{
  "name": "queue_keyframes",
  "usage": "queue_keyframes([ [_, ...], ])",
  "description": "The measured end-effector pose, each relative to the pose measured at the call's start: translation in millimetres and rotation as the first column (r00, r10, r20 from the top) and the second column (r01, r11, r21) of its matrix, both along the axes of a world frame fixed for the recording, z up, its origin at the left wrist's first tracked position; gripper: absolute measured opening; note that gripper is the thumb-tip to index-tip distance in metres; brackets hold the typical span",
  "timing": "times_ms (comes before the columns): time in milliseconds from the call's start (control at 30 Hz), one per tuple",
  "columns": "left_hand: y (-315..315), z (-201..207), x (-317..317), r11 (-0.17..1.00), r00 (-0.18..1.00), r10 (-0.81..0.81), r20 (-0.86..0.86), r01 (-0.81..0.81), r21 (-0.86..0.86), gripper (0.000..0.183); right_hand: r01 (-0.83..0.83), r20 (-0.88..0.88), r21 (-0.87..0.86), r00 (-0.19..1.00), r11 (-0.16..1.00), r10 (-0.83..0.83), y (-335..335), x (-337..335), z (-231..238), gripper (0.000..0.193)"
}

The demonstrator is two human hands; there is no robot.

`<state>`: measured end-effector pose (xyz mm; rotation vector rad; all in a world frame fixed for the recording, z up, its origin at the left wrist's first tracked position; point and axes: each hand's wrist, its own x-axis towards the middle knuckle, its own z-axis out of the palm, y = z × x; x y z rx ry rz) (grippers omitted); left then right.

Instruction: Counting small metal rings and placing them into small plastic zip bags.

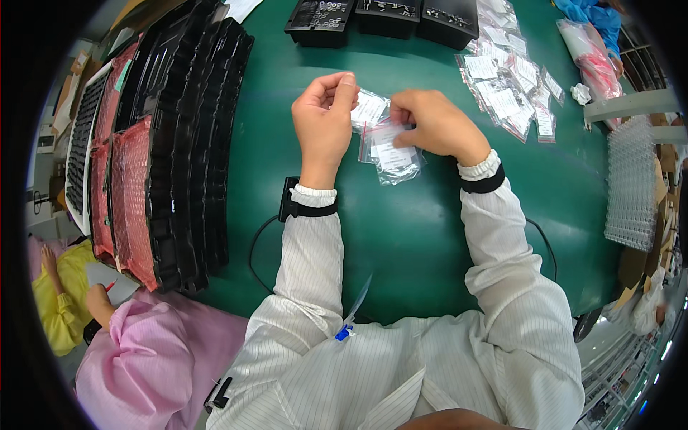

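My left hand (pixel 324 118) is raised over the green table, thumb pressed against curled fingers. Whatever sits in that pinch is too small or hidden to make out. Just right of it, a few clear zip bags (pixel 393 159) with white printed labels overlap in a small pile. Another labelled bag (pixel 369 107) lies partly between my two hands. Over the pile's right side reaches my right hand (pixel 441 127), its thumb apart from the bent fingers and slightly blurred, next to the top bag. Small parts seem to show through the lower bag's plastic.
Three black bins (pixel 387 25) of small parts stand at the far edge. Many labelled bags (pixel 512 93) lie far right. Black trays with pink bubble wrap (pixel 132 201) are stacked left. A clear plastic tray stack (pixel 631 183) stands right. A co-worker's pink sleeve (pixel 147 344) is lower left.
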<state>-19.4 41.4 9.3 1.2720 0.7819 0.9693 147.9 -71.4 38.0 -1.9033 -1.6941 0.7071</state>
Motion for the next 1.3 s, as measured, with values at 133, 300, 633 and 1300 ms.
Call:
queue_keyframes([
  [133,-2,2,0,0.999,0.999,-0.032,-0.021,0.032,-0.025,0.025,0.102,-0.132,0.004,0.986,0.995,-0.101,-3,12,14,0.021],
  [300,-11,-1,4,0.987,0.99,-0.138,0.017,0.136,0.084,0.03,0.173,-0.511,0.024,0.848,0.985,-0.137,-6,25,16,0.019],
  [633,-13,3,2,0.941,0.942,-0.334,-0.015,0.335,0.049,0.025,0.209,-0.535,0.124,0.838,0.97,-0.112,-7,18,28,0.026],
  [1300,-35,1,23,0.986,0.979,-0.166,0.116,0.164,0.022,0.019,0.325,-0.238,0.362,0.938,0.874,-0.251,3,-4,17,0.011],
])
